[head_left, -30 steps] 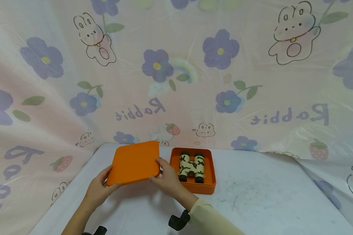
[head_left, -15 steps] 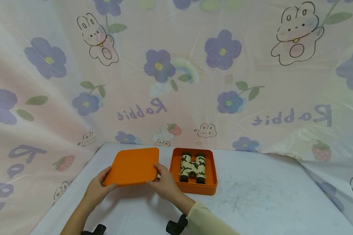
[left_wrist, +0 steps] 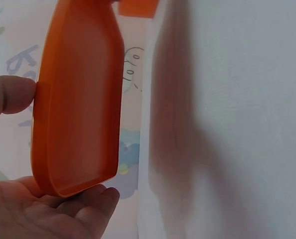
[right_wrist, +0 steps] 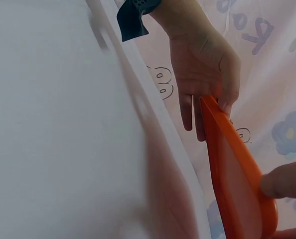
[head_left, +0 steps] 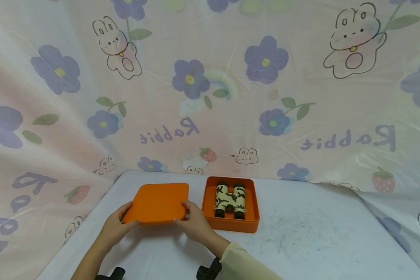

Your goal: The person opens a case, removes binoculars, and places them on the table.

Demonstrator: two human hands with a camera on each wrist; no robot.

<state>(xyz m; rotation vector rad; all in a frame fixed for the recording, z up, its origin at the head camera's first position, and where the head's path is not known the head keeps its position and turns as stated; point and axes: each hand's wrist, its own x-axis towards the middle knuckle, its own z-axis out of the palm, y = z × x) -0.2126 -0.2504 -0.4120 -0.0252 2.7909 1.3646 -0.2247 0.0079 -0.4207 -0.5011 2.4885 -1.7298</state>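
Observation:
An orange lid [head_left: 157, 203] is held above the table between both hands, its smooth outside facing up in the head view. The left hand [head_left: 115, 227] grips its left edge, thumb at the near corner. On the opposite edge, the right hand [head_left: 197, 225] pinches it with thumb and fingers. In the left wrist view the hollow underside of the lid [left_wrist: 83, 99] shows, with a raised rim. To the right, an open orange box [head_left: 238, 224] stands on the table, and camouflage-patterned binoculars [head_left: 230, 200] lie inside it.
A white table [head_left: 315, 229] with faint dark smudges extends to the right of the box. Behind it and on the left hangs a printed curtain [head_left: 227, 112] with rabbits and flowers. Black wrist mounts [head_left: 209, 269] show at the near edge.
Both hands have lowered the lid slightly, and its far edge has tipped down so it lies flatter. The box and binoculars stay in place on the table; the head view has shifted a little.

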